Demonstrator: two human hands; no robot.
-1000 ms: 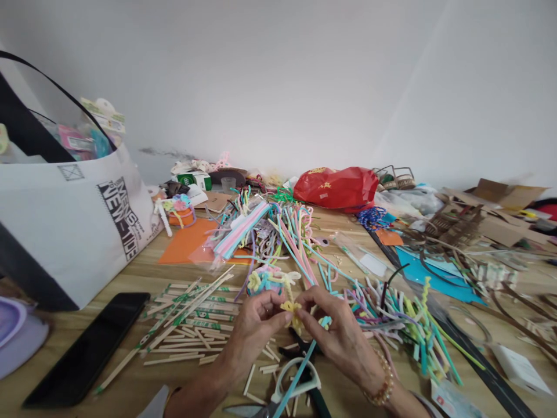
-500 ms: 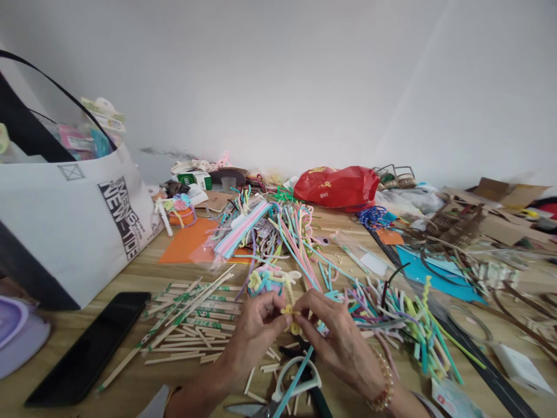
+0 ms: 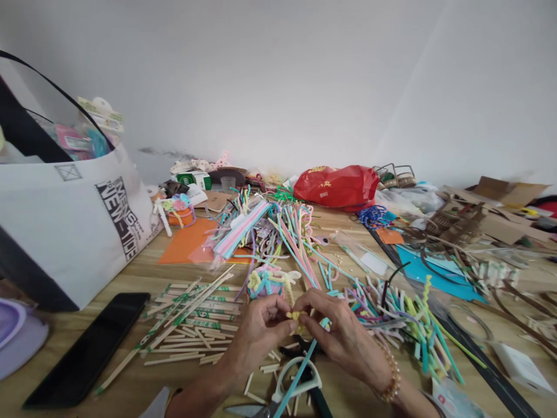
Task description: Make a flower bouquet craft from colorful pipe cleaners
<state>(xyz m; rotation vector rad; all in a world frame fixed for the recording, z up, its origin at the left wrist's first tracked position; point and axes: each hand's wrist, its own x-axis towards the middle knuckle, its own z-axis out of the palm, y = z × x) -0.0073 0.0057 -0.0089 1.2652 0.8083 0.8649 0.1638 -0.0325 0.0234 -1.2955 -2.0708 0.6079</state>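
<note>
Between my fingertips is a small twisted piece of yellow pipe cleaner (image 3: pixel 296 315). My left hand (image 3: pixel 261 325) pinches it from the left, and my right hand (image 3: pixel 333 325) grips its other side. Just behind them sits a small pastel bundle of coiled pipe cleaners (image 3: pixel 266 281), pink, blue and yellow, with a yellow length trailing toward my hands. A light blue pipe cleaner (image 3: pixel 296 380) slants below my right hand, over white-handled scissors (image 3: pixel 311 381). Dark-handled pliers (image 3: pixel 321 402) lie partly under the scissors.
Wooden sticks (image 3: pixel 191 342) and a black phone (image 3: pixel 89 348) lie to the left, near a white tote bag (image 3: pixel 82 226). Loose pipe cleaners (image 3: pixel 391 319) heap on the right, with more bundles (image 3: pixel 278 232) ahead. A red bag (image 3: pixel 335 188) rests by the wall.
My fingers have shifted slightly around the yellow pipe cleaner, which now looks more bunched between them. The things on the table lie as before.
</note>
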